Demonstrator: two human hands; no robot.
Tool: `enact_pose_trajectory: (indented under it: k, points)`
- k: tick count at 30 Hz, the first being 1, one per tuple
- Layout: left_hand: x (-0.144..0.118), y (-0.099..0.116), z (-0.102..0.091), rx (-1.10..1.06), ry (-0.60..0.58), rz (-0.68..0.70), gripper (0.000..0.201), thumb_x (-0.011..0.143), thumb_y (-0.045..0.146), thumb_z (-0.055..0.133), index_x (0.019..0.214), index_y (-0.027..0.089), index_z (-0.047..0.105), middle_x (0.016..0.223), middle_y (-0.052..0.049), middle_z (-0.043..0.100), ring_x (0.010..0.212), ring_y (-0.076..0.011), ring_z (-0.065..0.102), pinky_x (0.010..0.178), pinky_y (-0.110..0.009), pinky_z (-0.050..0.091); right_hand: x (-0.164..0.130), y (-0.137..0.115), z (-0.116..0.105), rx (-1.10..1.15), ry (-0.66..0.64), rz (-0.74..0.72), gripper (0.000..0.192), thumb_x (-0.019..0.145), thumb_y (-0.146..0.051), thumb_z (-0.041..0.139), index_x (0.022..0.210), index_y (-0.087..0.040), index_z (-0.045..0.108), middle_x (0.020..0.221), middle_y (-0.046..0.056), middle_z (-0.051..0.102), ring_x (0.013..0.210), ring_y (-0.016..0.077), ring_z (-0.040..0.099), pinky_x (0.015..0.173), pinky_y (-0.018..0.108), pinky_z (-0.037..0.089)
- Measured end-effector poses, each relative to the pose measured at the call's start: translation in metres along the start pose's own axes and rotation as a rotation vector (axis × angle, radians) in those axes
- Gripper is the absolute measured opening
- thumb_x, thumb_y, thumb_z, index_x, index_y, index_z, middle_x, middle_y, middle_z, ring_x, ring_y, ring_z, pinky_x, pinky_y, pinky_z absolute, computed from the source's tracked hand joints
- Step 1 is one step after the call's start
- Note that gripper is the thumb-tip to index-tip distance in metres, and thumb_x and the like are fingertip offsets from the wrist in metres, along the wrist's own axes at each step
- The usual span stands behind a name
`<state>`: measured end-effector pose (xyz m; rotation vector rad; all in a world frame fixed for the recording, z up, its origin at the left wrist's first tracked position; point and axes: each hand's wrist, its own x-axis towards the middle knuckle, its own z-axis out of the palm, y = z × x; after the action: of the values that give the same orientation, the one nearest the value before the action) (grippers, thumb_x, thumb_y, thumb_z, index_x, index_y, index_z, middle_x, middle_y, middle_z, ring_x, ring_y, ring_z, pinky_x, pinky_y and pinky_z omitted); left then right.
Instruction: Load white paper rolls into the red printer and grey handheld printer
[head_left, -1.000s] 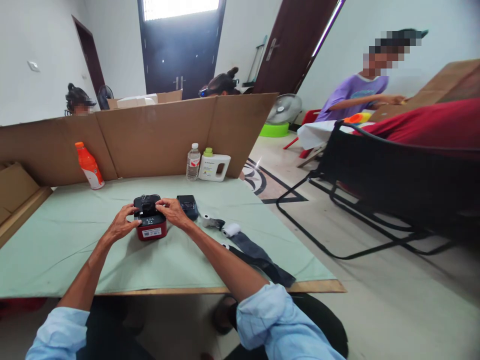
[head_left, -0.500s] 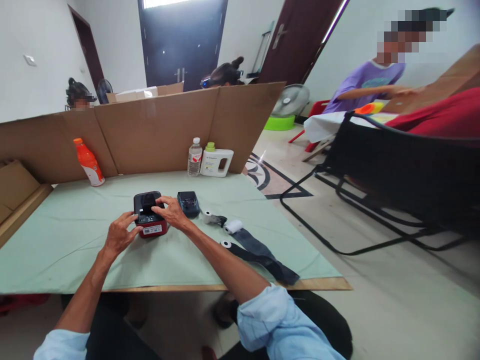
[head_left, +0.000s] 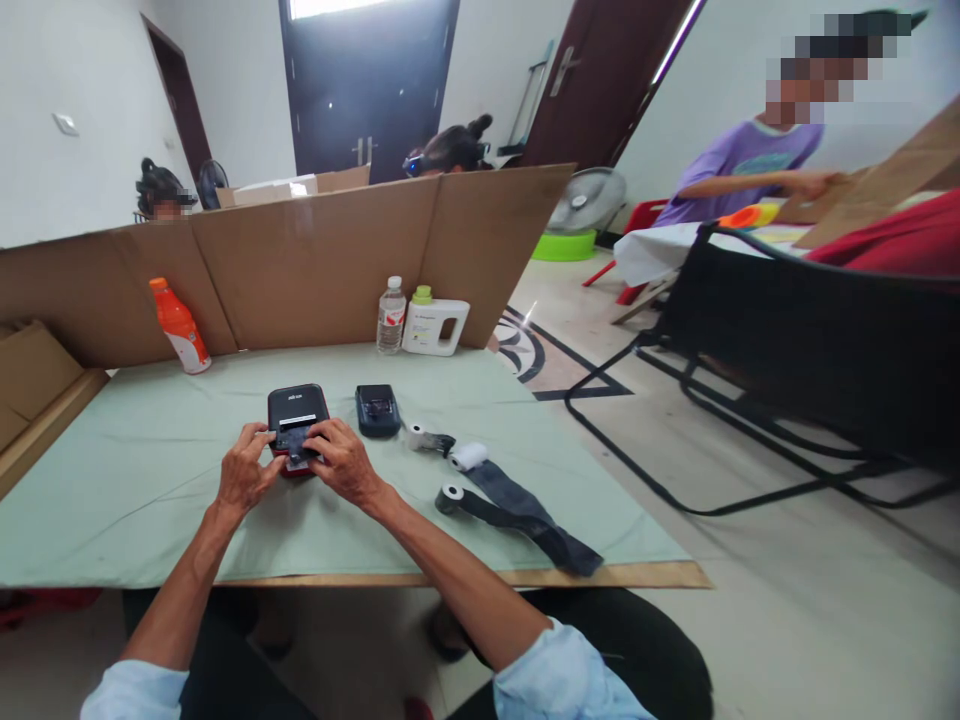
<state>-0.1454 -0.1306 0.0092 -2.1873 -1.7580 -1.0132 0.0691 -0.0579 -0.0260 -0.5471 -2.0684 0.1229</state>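
A small red and black printer (head_left: 298,410) sits on the green table cover (head_left: 135,480), lid shut. My left hand (head_left: 244,470) grips its front left corner. My right hand (head_left: 341,464) rests on its front right side, fingers over the front panel. A second small black device (head_left: 377,410) lies just to the right of the printer. Three paper rolls (head_left: 466,456) with dark unrolled strips lie further right.
A cardboard screen (head_left: 315,260) stands along the table's back. In front of it are an orange bottle (head_left: 178,326), a water bottle (head_left: 390,316) and a white jug (head_left: 435,324). Other people sit behind it. A black folding chair (head_left: 787,360) stands at the right.
The printer's lid was open and is now shut. Both hands have slid from its top down to its front edge.
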Motion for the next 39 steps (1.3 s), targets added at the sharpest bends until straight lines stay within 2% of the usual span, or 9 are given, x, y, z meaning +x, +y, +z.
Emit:
enact_pose_trajectory:
  k: [5,9,15,19,22,28,33,36,39]
  points:
    - [0.006,0.002,-0.006,0.002,-0.064,-0.040,0.025,0.085,0.030,0.074,0.109,0.022,0.071,0.125,-0.009,0.063,0.103,-0.0235,0.071,0.084,-0.034,0.062,0.001,-0.001,-0.002,-0.036,-0.015,-0.014,0.020,0.085,-0.010,0.072,0.100,-0.022,0.076,0.110,0.010,0.070,0.102,0.0258,0.061,0.091,0.040,0.052]
    - [0.011,-0.003,-0.010,-0.034,-0.107,-0.041,0.028,0.085,0.034,0.075,0.109,0.020,0.070,0.128,-0.011,0.062,0.110,-0.0263,0.069,0.091,-0.040,0.061,0.000,-0.002,-0.003,-0.041,-0.016,-0.025,0.018,0.086,-0.010,0.070,0.099,-0.021,0.076,0.109,0.010,0.070,0.101,0.0254,0.061,0.090,0.040,0.051]
    - [0.039,-0.026,-0.014,-0.244,-0.212,-0.049,0.039,0.093,0.041,0.062,0.126,0.021,0.069,0.144,-0.014,0.060,0.126,-0.0291,0.063,0.082,-0.038,0.063,0.001,-0.003,-0.006,-0.057,-0.040,-0.040,0.020,0.085,-0.009,0.071,0.100,-0.021,0.076,0.110,0.010,0.069,0.102,0.0250,0.060,0.089,0.039,0.051]
    - [0.074,-0.048,-0.007,-0.289,-0.310,-0.008,0.056,0.091,0.037,0.062,0.144,0.021,0.062,0.160,-0.016,0.051,0.147,-0.0348,0.049,0.099,-0.046,0.060,0.001,-0.003,-0.006,-0.081,-0.035,-0.050,0.017,0.084,-0.010,0.073,0.097,-0.020,0.075,0.108,0.010,0.070,0.100,0.0247,0.061,0.089,0.038,0.050]
    - [0.091,-0.058,-0.001,-0.300,-0.371,-0.001,0.065,0.085,0.037,0.068,0.148,0.020,0.060,0.158,-0.016,0.054,0.148,-0.0375,0.048,0.110,-0.053,0.054,0.003,-0.004,-0.006,-0.067,-0.040,-0.043,0.016,0.085,-0.010,0.072,0.096,-0.020,0.075,0.108,0.010,0.071,0.101,0.0251,0.062,0.090,0.038,0.051]
    - [0.068,-0.054,0.007,-0.436,-0.352,-0.049,0.054,0.090,0.038,0.064,0.141,0.022,0.066,0.163,-0.016,0.049,0.146,-0.0357,0.050,0.092,-0.043,0.063,0.021,-0.001,-0.014,0.086,-0.045,0.103,0.017,0.090,-0.009,0.065,0.094,-0.022,0.075,0.100,0.007,0.072,0.094,0.0214,0.066,0.087,0.033,0.052]
    - [0.053,-0.041,0.006,-0.543,-0.299,-0.157,0.052,0.082,0.031,0.066,0.133,0.022,0.071,0.147,-0.014,0.064,0.131,-0.0304,0.062,0.090,-0.040,0.062,0.053,0.009,-0.027,0.250,-0.102,0.285,0.015,0.093,-0.015,0.063,0.095,-0.021,0.077,0.093,0.004,0.074,0.085,0.0177,0.067,0.080,0.028,0.049]
    - [0.068,-0.028,0.002,-0.558,-0.287,-0.228,0.053,0.071,0.026,0.072,0.124,0.020,0.076,0.129,-0.010,0.074,0.116,-0.0288,0.068,0.091,-0.039,0.059,0.080,0.013,-0.036,0.263,-0.210,0.329,0.013,0.091,-0.017,0.065,0.090,-0.020,0.078,0.085,0.002,0.074,0.076,0.0152,0.063,0.071,0.025,0.044]
    - [0.087,-0.015,0.001,-0.579,-0.332,-0.288,0.042,0.065,0.026,0.077,0.105,0.015,0.080,0.098,-0.006,0.080,0.093,-0.0263,0.072,0.085,-0.037,0.058,0.111,0.014,-0.043,0.267,-0.266,0.337,0.015,0.090,-0.019,0.064,0.081,-0.018,0.076,0.068,-0.003,0.065,0.064,0.0120,0.053,0.061,0.023,0.035]
